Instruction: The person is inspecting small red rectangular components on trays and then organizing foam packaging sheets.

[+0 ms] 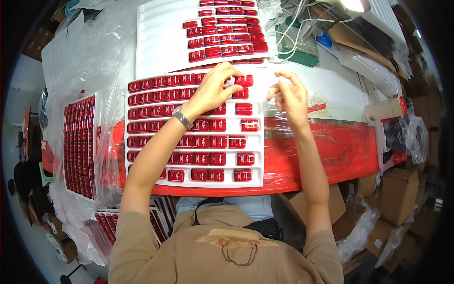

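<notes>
A white tray [258, 166] with ridged rows lies before me, filled with small glossy red boxlike pieces [218, 125] bearing pale print. My left hand [215, 90] reaches across it, thumb and fingers closed at the left end of a red piece [244, 80] in the top right of the tray. Part of the top rows is hidden under that hand and forearm. Right of the tray, my right hand [289, 96] is raised with fingers apart and partly bent. Nothing shows in it. Along the tray's right side, several red pieces stand apart from the fuller rows.
A second white tray [161, 33] with red pieces lies behind. At left, a full tray [79, 146] sits among clear plastic sheeting [113, 61]. Red film [321, 156] covers the table's front edge. Cables [295, 28] and a lamp [352, 4] are at back right; cardboard boxes [399, 189] at right.
</notes>
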Available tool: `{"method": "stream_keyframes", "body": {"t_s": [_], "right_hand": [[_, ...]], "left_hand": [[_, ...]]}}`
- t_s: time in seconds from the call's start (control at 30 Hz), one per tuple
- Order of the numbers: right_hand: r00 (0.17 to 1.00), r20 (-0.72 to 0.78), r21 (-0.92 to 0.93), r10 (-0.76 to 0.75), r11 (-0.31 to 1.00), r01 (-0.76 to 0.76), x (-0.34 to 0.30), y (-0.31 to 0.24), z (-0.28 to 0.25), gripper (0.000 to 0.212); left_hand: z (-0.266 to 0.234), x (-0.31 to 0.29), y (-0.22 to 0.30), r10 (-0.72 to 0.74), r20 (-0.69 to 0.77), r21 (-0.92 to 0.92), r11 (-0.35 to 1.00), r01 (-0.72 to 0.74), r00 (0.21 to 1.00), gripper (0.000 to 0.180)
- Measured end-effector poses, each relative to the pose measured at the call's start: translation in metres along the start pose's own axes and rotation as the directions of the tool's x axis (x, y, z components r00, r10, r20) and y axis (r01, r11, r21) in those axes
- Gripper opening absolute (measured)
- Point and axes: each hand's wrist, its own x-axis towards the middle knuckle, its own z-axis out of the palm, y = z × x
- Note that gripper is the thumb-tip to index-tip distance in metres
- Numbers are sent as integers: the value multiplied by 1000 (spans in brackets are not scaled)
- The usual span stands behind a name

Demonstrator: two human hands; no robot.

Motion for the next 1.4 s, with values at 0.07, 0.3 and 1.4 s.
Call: {"method": "stream_keyframes", "body": {"t_s": [0.07,0.3,1.4], "right_hand": [[998,60,-17,-6,1000,7,2,0,25,26],[979,-164,-281,121,946,-164,12,-2,-3,35],[961,-241,33,133,991,-129,-111,-15,6,27]], "left_hand": [[1,-10,4,68,-34,-164,984,-72,997,26],[6,9,2,122,-10,503,859,-100,992,27],[37,-85,81,-123,-31,363,923,126,992,33]]}}
